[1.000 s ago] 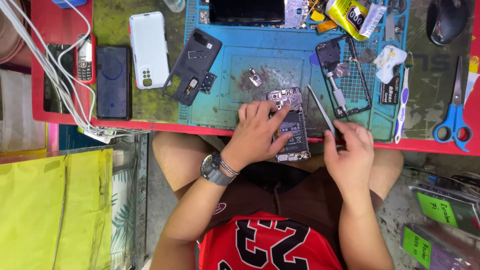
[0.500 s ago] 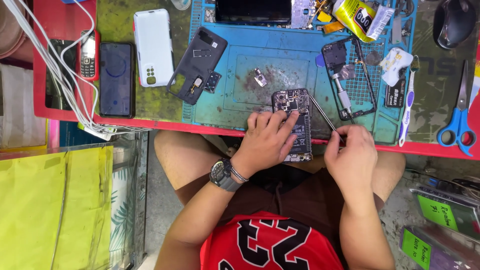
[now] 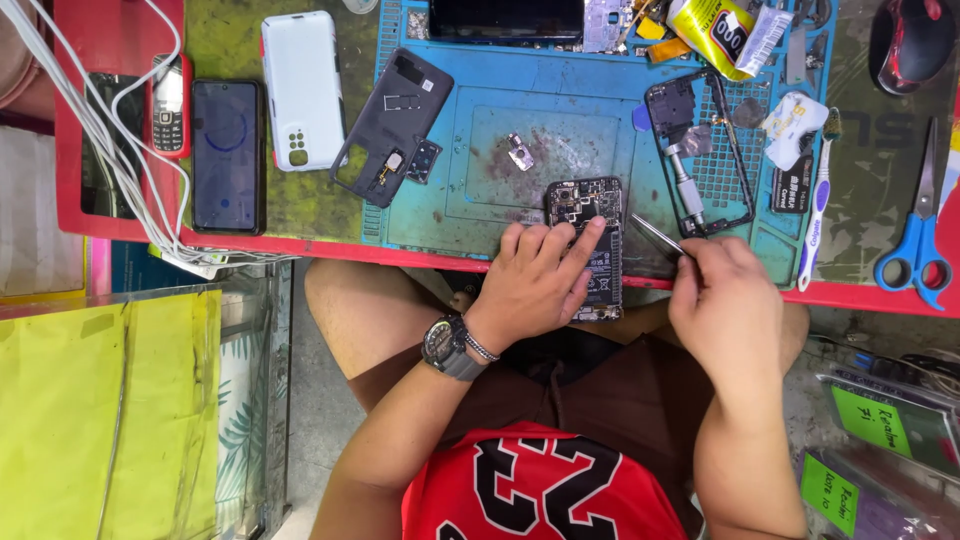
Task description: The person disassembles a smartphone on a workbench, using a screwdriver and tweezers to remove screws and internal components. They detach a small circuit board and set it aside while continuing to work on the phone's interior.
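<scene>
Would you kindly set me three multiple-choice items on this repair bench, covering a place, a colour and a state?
1. Where do the scissors lie?
A. at the bench's right end
B. on the blue mat
C. under the white phone

2. What colour is the work mat?
A. red
B. blue
C. yellow

3. How is the opened phone under the left hand?
A. sealed, screen up
C. wrapped in foil
B. back off, circuit board showing

Answers: 1 A, the blue-handled scissors sit far right; 2 B, the mat is blue; 3 B, its board is bare while the right hand holds tweezers beside it.
</scene>
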